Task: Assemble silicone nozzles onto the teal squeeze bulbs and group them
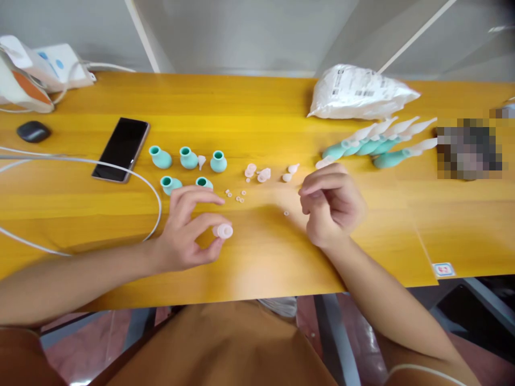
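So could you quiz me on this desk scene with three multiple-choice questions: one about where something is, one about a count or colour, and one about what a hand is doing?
1. Where does the phone lie?
A. left of the teal bulbs
B. on the white bag
C. under the right hand

2. How many loose teal bulbs stand near the left hand?
A. two
B. five
C. nine

3. What is the left hand doing?
A. lying flat and empty
B. pinching a small pale pink cap
C. gripping the phone

Answers:
1 A: the dark phone rests on the yellow table just left of the bulbs.
2 B: three in the back row, two in front.
3 B: the pale pink cap sits between thumb and fingertips, while the right hand is curled above the table beside it.
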`<action>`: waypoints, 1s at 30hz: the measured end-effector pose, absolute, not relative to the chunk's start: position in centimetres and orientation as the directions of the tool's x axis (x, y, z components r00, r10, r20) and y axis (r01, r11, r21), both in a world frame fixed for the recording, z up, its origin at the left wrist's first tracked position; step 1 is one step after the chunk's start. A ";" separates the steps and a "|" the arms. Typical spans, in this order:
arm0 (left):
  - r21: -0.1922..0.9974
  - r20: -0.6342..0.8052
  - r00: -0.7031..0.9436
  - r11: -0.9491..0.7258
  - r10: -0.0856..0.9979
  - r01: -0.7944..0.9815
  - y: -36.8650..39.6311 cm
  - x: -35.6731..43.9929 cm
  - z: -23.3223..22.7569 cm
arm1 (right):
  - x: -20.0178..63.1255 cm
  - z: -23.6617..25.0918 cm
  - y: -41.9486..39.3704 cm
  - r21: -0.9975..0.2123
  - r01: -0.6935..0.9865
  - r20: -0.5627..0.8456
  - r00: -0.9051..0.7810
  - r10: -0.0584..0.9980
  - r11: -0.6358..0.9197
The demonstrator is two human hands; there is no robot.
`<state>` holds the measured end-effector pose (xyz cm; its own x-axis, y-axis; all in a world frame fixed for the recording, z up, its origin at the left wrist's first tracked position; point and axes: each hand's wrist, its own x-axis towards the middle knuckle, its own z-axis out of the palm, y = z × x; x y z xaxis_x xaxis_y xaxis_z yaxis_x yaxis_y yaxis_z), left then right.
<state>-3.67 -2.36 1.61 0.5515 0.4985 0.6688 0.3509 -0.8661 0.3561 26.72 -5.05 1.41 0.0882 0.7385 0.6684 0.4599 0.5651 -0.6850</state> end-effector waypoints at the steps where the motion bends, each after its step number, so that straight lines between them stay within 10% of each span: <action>1: 0.348 0.666 0.537 -0.852 0.518 0.391 -2.3 -3.7 1.6 | 26.6 1.3 -5.1 -0.677 0.449 0.678 0.071 0.732 0.584; 30: 0.569 0.351 0.527 -0.623 0.774 0.536 -1.2 -3.6 1.2 | 25.7 1.8 -5.3 -0.646 0.406 0.705 -0.009 0.710 0.646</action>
